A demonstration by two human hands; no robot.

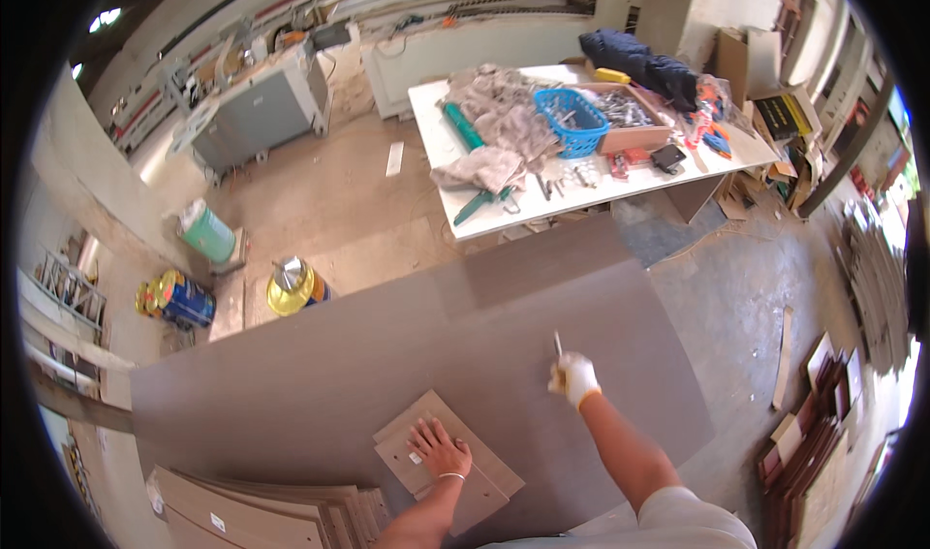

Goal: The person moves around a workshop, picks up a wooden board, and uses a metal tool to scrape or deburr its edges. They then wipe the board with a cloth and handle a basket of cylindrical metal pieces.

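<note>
My bare left hand (440, 450) lies flat, fingers spread, on brown wood panels (488, 485) that appear stacked two deep. The top panel bears a small white label and a few holes. Under them stretches a large grey-brown board surface (305, 396). In a white glove with a yellowish cuff, my right hand (575, 378) grips a slim pale tool (557, 342) above the board, to the right of the panels. The tool points away from me; its exact kind cannot be made out. A stack of similar panels (254, 511) rests at the lower left.
Beyond the board stands a white table (483, 222) with a blue plastic basket (585, 142), a box of metal hardware (632, 138) and rags (501, 105). Metal cans (294, 287) stand on the floor at left. Brown boards (803, 462) lean at right.
</note>
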